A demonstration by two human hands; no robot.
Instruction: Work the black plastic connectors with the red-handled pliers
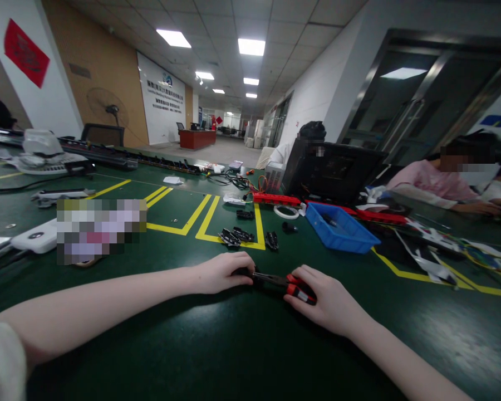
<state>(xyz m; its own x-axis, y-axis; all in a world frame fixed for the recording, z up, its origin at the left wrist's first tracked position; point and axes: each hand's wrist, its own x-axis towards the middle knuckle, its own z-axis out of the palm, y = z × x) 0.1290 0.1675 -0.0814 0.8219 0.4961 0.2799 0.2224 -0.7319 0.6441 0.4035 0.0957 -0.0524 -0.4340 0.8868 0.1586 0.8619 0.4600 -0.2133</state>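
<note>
Red-handled, tapered pliers (291, 286) fill right grip (326, 298) — left grip (223, 273) pinches a dark piece (244, 272).

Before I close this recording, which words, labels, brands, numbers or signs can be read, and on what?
"大数据科技有限公司": white wall panel; its other text is too small or blurred.
Red paper, upper left: too blurred to read.
Pale label on the pliers: too small.
Blue wall mark: too blurred.
</note>
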